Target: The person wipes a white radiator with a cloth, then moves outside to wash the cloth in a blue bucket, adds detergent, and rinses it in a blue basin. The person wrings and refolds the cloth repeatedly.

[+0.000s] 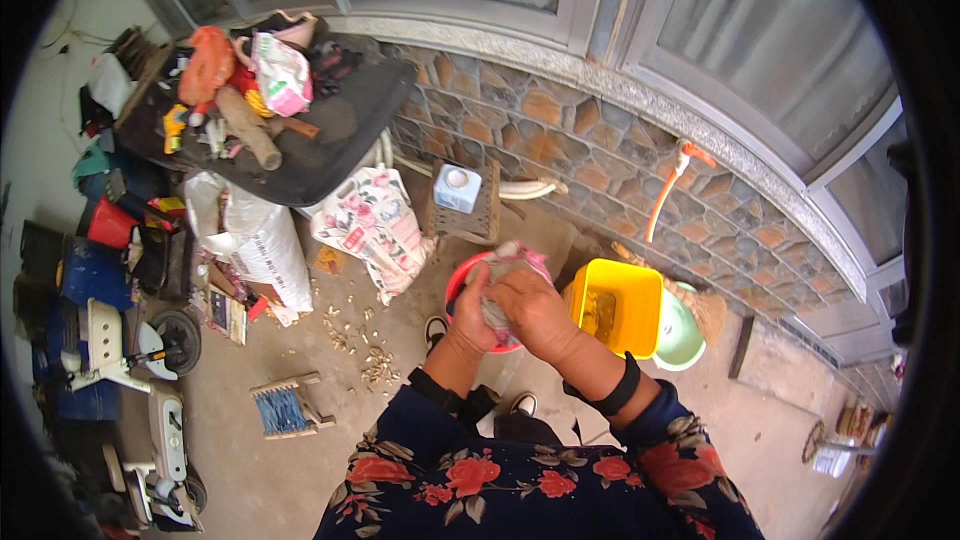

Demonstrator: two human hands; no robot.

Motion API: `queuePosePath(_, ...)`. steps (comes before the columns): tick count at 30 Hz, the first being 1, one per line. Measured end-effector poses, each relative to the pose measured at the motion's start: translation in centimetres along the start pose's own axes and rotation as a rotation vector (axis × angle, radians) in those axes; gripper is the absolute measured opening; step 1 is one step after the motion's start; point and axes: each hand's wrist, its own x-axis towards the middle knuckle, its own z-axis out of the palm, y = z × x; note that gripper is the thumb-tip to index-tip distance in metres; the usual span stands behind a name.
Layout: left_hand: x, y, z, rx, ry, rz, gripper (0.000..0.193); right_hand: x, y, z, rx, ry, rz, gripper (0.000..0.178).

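Dark floral sleeves (520, 480) filled the lower edge of the view, both forearms rising from them toward the middle of the frame. On the right wrist sat a black band (618, 392). Both hands were closed on a wet greyish cloth with pink patches (497, 312): the left hand (472, 312) gripped its lower part, and the right hand (538, 310) was clenched on it from the other side. The cloth was held directly above a red basin (458, 285) standing on the concrete floor (300, 460). Whether the cloth touched the basin could not be told.

Just beside the basin, on the person's right, stood a yellow square tub (622, 302), and a pale green basin (682, 338) leaned against its far side. Behind the red basin a blue-and-white container (457, 188) rested on a small wooden stool (482, 212) by the stone-faced wall (600, 160). A floral sack (370, 225) lay to the left. Seed husks (365, 345) were scattered on the floor near a small washboard-like wooden frame (285, 408). An orange hose (665, 195) hung down the wall.
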Motion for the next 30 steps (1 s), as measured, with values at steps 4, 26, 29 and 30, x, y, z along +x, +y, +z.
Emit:
queuePosePath(4, -3.3, -2.8, 4.0, -0.043, 0.149, -0.122, 0.057, -2.2, -2.6, -2.9, 0.088, -0.041, 0.129, 0.012)
queuePosePath(26, -21.6, -6.7, 4.2, -0.029, -0.117, 0.163, 0.060, -13.7, -18.5, -3.0, 0.212, 0.076, 0.191, 0.019)
queuePosePath(29, -24.3, -7.2, 3.6, -0.063, -0.091, 0.148, 0.063, -14.3, -19.4, -2.2, 0.396, 0.015, 0.364, 0.017)
queuePosePath(30, -24.8, -7.6, 3.7, -0.086, -0.114, 0.136, 0.063, -14.6, -19.8, -2.3, 0.443, 0.006, 0.417, 0.017)
